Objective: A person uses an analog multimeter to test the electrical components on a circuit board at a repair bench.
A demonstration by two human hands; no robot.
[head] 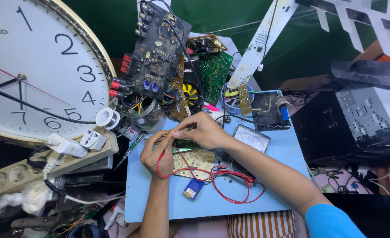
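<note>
Hands are meeting over one pale circuit board that is lying on the blue desk. Left hand is curling its fingers shut around a red wire, and right hand is pinching its fingers closed at the same spot, against the left fingertips; what the pinch is holding is too small to tell. One analog meter is sitting just beside the right wrist. One small blue battery is lying below the board. One big wall clock is leaning at the left, and two boards, a dark one and a green one, are standing behind.

One clock, one analogue meter, two hands — one solder spool.
</note>
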